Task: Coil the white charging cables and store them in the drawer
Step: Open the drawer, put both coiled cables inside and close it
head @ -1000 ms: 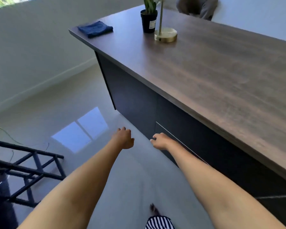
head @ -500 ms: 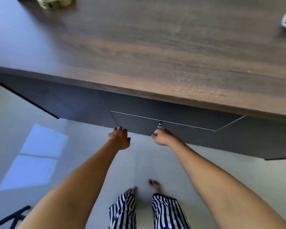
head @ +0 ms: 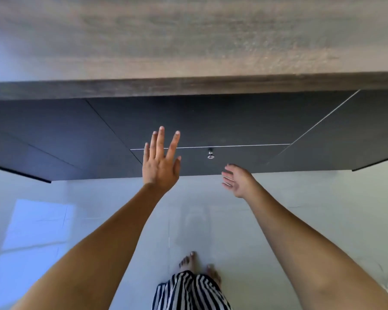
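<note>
The view looks straight down over the front edge of a wooden desk top (head: 188, 41), past its dark front panel to the pale tiled floor (head: 211, 220). Set in that panel is the drawer (head: 244, 157), shut flush, its outline showing as thin bright lines — a small metal knob (head: 210, 155) sits near its upper edge, roughly at the middle.

The left hand (head: 160, 163) is raised in front of the drawer's left end, fingers spread and straight, palm away from the camera, holding nothing. Whether the fingertips touch the panel cannot be told. The right hand (head: 238, 181) hangs below and to the right of the knob, near the lower edge of the panel, fingers loosely curled and apart — empty too, and not touching the knob.

No white charging cables show anywhere; the part of the desk top in view is bare and blurred.

At the bottom, two bare feet (head: 188, 262) stand on the floor, with black-and-white striped trousers (head: 188, 291) above them. A patch of window light lies on the floor at the lower left.
</note>
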`<act>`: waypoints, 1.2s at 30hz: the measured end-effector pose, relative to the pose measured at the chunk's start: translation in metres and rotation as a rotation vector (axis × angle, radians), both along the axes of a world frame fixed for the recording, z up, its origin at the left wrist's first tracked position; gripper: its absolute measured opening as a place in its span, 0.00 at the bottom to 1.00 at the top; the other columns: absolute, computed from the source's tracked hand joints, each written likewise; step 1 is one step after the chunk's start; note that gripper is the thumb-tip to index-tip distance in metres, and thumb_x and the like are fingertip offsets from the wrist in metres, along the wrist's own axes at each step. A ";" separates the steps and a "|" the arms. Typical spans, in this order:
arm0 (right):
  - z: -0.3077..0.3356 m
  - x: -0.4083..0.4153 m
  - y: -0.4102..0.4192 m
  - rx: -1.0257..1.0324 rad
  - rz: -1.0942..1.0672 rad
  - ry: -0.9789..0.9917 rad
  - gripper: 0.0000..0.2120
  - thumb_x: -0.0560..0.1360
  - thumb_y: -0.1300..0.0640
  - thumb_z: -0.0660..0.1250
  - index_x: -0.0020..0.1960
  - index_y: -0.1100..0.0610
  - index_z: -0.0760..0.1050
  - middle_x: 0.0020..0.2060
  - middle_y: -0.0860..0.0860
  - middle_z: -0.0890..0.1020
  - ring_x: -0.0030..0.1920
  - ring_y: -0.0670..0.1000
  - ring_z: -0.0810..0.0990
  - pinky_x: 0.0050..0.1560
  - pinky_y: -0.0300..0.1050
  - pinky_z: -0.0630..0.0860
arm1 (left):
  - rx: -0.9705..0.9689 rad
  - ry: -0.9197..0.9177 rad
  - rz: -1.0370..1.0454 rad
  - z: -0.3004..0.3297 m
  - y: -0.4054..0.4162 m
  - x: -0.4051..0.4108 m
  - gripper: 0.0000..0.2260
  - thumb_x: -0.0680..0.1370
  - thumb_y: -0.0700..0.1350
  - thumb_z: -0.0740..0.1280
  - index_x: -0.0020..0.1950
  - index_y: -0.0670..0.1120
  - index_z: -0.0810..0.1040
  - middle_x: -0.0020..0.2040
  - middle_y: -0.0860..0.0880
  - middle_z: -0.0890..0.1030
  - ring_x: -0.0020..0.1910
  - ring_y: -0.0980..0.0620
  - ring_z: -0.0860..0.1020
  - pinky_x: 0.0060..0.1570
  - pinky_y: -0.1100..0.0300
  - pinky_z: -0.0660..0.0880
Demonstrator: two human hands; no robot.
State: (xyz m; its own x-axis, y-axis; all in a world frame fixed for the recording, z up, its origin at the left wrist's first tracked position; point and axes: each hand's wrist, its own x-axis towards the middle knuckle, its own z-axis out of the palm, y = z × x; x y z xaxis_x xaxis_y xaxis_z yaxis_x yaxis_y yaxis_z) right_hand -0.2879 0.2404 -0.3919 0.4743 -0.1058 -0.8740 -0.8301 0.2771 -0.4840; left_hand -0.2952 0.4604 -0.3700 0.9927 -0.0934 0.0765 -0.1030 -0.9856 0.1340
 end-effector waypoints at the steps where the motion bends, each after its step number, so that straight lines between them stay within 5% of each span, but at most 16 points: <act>1: -0.009 0.003 0.000 0.057 -0.081 -0.001 0.13 0.80 0.54 0.62 0.63 0.56 0.73 0.65 0.58 0.76 0.67 0.58 0.73 0.61 0.48 0.72 | 0.014 -0.064 -0.015 -0.006 0.001 0.003 0.28 0.80 0.52 0.56 0.78 0.52 0.50 0.78 0.39 0.52 0.77 0.38 0.52 0.72 0.42 0.54; 9: -0.095 0.038 0.017 0.214 -0.315 -0.068 0.15 0.79 0.53 0.64 0.63 0.57 0.74 0.62 0.55 0.78 0.49 0.52 0.77 0.54 0.46 0.74 | 0.078 -0.358 0.041 -0.085 0.009 0.035 0.26 0.80 0.53 0.57 0.77 0.53 0.55 0.77 0.37 0.56 0.75 0.35 0.54 0.72 0.38 0.52; 17: -0.144 0.076 0.040 0.242 -0.390 -0.102 0.09 0.78 0.56 0.65 0.41 0.60 0.73 0.52 0.55 0.77 0.60 0.52 0.78 0.60 0.45 0.75 | -0.127 -0.477 0.177 -0.136 -0.001 0.070 0.25 0.81 0.51 0.56 0.77 0.50 0.54 0.77 0.36 0.56 0.75 0.35 0.54 0.69 0.33 0.57; 27: -0.169 0.081 0.045 0.109 -0.454 -0.182 0.07 0.73 0.59 0.70 0.40 0.62 0.77 0.34 0.54 0.80 0.34 0.48 0.81 0.47 0.41 0.81 | -0.132 -0.575 0.244 -0.153 -0.001 0.083 0.25 0.81 0.52 0.59 0.76 0.51 0.56 0.75 0.36 0.61 0.74 0.35 0.58 0.67 0.35 0.63; 36: -0.175 0.059 0.042 0.063 -0.439 -0.161 0.06 0.73 0.62 0.70 0.47 0.65 0.78 0.36 0.56 0.81 0.34 0.49 0.81 0.38 0.41 0.83 | -0.145 -0.507 0.229 -0.146 -0.003 0.076 0.25 0.80 0.49 0.60 0.76 0.49 0.59 0.75 0.35 0.58 0.75 0.34 0.56 0.68 0.35 0.61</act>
